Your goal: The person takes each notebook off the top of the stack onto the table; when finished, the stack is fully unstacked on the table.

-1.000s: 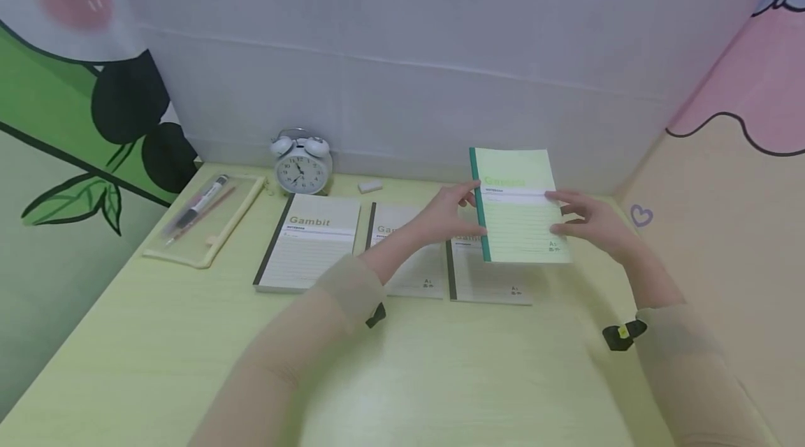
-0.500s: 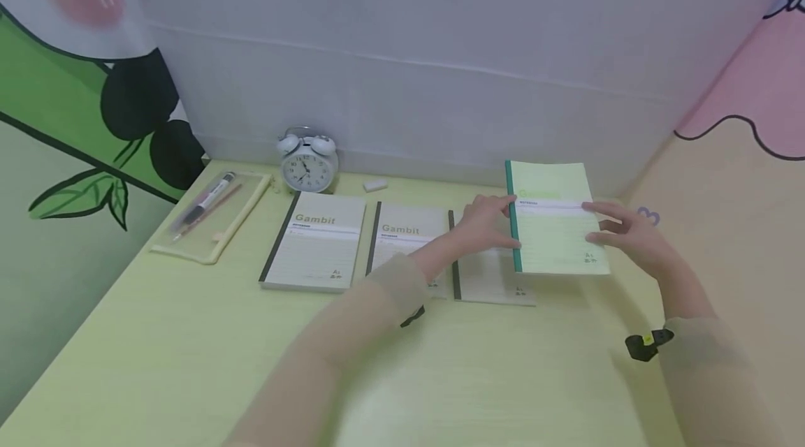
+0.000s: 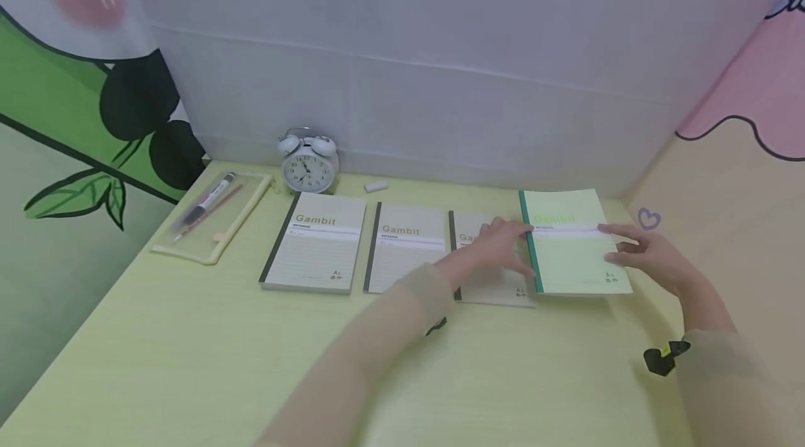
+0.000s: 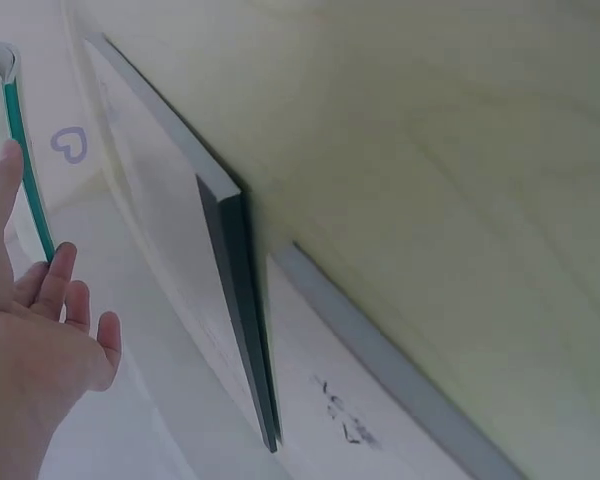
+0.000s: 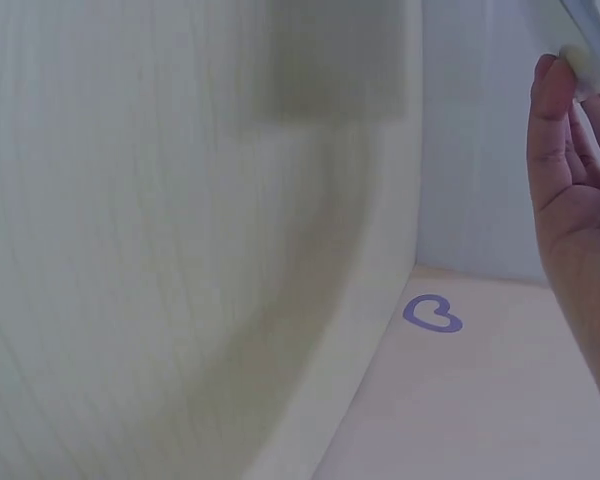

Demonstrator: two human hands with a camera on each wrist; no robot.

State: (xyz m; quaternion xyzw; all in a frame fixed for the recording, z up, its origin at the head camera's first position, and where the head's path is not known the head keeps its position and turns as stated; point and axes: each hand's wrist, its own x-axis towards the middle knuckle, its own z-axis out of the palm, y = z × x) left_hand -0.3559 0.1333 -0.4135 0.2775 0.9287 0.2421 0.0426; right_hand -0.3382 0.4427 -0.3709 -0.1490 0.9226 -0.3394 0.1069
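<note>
A person's two bare hands hold a pale green paper notebook with a teal spine (image 3: pixel 569 262) between them, above the right end of the pale yellow-green wooden table (image 3: pixel 239 363), its shadow on the tabletop in the right wrist view. The left hand (image 3: pixel 499 246) grips the spine edge, forefinger toward the far end and thumb nearer the body; in the left wrist view its outer fingers bend loosely beside the book. The left forearm, in a beige sleeve (image 3: pixel 358 363), slants up from the bottom edge, and the hand partly covers the rightmost of three white notebooks with dark spines (image 3: pixel 314 241) lying in a row. The right hand (image 3: pixel 654 255) pinches the opposite edge between thumb and fingers, its forearm rising from the lower right corner.
</note>
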